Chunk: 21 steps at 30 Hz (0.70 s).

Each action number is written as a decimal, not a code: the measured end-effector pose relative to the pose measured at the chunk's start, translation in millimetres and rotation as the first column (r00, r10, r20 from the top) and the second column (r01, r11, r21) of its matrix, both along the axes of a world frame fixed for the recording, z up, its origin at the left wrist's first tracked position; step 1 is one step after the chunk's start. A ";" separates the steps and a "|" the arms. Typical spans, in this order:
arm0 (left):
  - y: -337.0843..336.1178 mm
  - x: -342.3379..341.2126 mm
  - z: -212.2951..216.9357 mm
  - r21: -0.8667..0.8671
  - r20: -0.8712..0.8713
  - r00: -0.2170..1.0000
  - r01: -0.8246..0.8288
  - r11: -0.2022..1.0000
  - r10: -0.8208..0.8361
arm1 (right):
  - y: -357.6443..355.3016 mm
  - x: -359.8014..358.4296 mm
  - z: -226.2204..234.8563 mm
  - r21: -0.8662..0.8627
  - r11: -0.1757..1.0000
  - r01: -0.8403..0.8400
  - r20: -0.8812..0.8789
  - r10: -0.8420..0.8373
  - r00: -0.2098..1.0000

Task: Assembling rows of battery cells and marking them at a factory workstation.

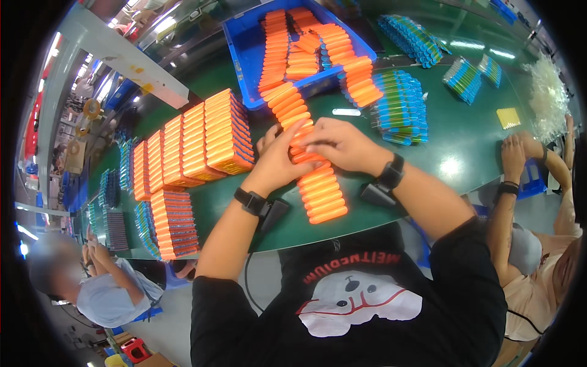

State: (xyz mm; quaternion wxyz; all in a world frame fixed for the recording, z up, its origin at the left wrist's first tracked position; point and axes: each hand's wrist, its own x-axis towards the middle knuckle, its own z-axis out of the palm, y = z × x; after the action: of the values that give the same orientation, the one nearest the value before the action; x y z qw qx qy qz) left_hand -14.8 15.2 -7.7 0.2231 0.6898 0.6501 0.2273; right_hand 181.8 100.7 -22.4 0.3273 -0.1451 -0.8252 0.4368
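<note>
A long strip of orange tubes [321, 196], laid side by side, runs from the rim of a blue bin [243, 79] toward me over the green table. My left hand [276, 160] is closed on the strip's middle from the left, thumb across the top. From the right, my right hand [343, 142] pinches the same part, its fingers bent over the tubes. The two hands almost touch. More orange strips [275, 49] lie in the bin, and one hangs over its near right edge. What lies beneath the held strip is hidden.
Stacked orange bundles [229, 131] stand left of my hands, with another stack [174, 223] nearer me. Blue-and-green packs [400, 107] lie to the right, near a white strip [347, 112]. A yellow pack [507, 118] and clear plastic [547, 92] lie by a co-worker's hands [520, 150].
</note>
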 end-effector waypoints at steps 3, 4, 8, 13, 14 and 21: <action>-0.6 -4.5 -10.6 0.023 -0.006 1.000 0.010 1.000 -0.009 | -5.0 -6.2 -2.7 0.169 0.985 0.042 0.057 -0.052 0.997; 0.1 -3.6 -11.9 0.029 -0.024 1.000 -0.005 1.000 0.006 | -4.8 -6.2 -4.8 0.174 0.984 0.041 0.056 -0.052 0.997; -1.0 -1.6 -8.0 0.038 -0.019 1.000 -0.014 0.999 0.015 | -3.4 -4.7 -7.5 0.223 0.971 0.083 0.047 -0.096 0.994; -2.6 -1.1 -7.5 0.031 -0.013 1.000 -0.014 0.999 0.014 | -3.8 2.4 -4.3 0.143 0.986 0.083 0.096 -0.098 0.991; -2.8 -1.2 -7.3 0.011 -0.020 0.999 -0.028 1.000 0.029 | -4.0 3.5 -4.8 0.160 0.982 0.097 0.090 -0.113 0.990; -1.8 -5.3 -11.8 0.039 0.033 0.999 -0.034 0.999 0.033 | 6.5 17.2 -11.2 0.102 0.975 0.197 0.072 -0.205 0.976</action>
State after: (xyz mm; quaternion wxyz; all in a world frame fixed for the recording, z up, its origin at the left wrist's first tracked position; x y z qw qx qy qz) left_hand -20.2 13.5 -19.5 0.2162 0.6793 0.6533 0.2550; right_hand 199.0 107.2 -33.7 0.3423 -0.2301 -0.8386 0.3558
